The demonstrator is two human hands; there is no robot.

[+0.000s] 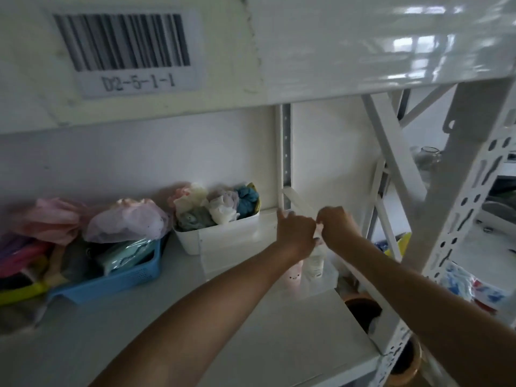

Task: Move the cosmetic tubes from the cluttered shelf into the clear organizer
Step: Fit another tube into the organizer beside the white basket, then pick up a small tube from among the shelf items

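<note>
A clear organizer stands on the white shelf near its right edge. A pink tube and a white tube stand upright inside it. My left hand hovers over the pink tube, fingers curled, index finger pointing up. My right hand is close beside it, above the white tube, and pinches a small pale item between both hands. What that item is cannot be made out.
A white bin of rolled cloths sits behind the organizer to the left. A blue basket of bagged items lies further left. Slanted metal shelf braces cross on the right. A brown pot sits below the shelf's right edge.
</note>
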